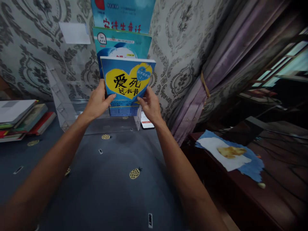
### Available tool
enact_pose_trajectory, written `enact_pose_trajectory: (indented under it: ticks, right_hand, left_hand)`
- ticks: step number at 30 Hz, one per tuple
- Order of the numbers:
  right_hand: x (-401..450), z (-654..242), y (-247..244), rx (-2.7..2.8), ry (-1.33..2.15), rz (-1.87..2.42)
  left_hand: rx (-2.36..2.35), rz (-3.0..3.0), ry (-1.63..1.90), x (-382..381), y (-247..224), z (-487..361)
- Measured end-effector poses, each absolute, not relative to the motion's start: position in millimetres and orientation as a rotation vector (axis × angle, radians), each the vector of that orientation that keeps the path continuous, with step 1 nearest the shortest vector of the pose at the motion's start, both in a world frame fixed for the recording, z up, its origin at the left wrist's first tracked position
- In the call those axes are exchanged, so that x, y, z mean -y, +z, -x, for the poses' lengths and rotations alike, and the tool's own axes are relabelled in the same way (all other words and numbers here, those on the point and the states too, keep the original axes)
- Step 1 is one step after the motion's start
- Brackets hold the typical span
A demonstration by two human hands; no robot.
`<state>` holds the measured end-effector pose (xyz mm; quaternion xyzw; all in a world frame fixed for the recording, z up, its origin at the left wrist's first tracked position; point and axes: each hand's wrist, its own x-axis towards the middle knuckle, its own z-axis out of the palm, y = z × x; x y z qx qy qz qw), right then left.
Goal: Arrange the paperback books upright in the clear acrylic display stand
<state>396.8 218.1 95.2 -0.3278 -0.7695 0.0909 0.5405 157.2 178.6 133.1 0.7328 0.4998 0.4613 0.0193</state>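
A blue book with a yellow heart on its cover (125, 83) is held upright between both hands. My left hand (97, 102) grips its left edge, thumb on the front. At the lower right corner, my right hand (150, 104) pinches the same book. Right behind it stand a teal book (141, 45) and, higher up, a blue book with red lettering (124, 14). These are at the right part of a clear acrylic rack (60, 99), whose tiers are partly hidden by the books and hands.
Several books lie stacked (31, 118) at the left on the dark patterned tablecloth (115, 199). A phone (147, 122) is beside the rack's right side. A purple curtain (192, 112) hangs at right, above a brown table with a blue cloth (255, 166).
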Motion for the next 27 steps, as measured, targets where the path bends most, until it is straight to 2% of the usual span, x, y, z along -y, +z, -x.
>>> enact_pose_trajectory:
  ticks: [6,16,21,27]
  right_hand:
    - [-221,-400,92,1.828,0.167,0.836]
    - [-226,-400,86,1.838,0.093,0.939]
    - [-228,-395,78,1.825,-0.002,1.024]
    - [-216,-389,83,1.710,-0.002,1.158]
  left_hand:
    - [-1.652,-2.347,1.353,-177,127,-156]
    - [-2.110,-2.383,1.182,-158,127,-175]
    - [-2.135,-2.337,1.201,-159,121,-177]
    - [-2.216,-2.361,1.053,-157,118,-178]
